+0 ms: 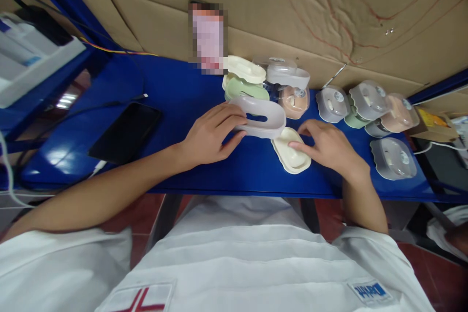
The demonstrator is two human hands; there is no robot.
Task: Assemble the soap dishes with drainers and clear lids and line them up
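My left hand [215, 134] is closed on the left end of a pale lavender plastic tray [272, 126], oval with a slot in its bottom, tilted above the table. Just right of it lies a small cream plastic dish [290, 158]. My right hand [323, 146] grips that dish's right side, thumb over its inside and fingers at the edge. Behind the lavender tray are a green tray [252, 88] and a cream tray [244, 69]. A lavender tray with a clear cover [288, 77] and a peach box with a clear lid [292, 105] stand beside them.
Several lidded plastic boxes [369, 102] stand at the right, with another clear-lidded box [393, 158] nearer the front. A black phone [126, 131] with a cable [97, 168] lies left on the blue table [175, 95]. Brown cardboard [256, 5] lines the back.
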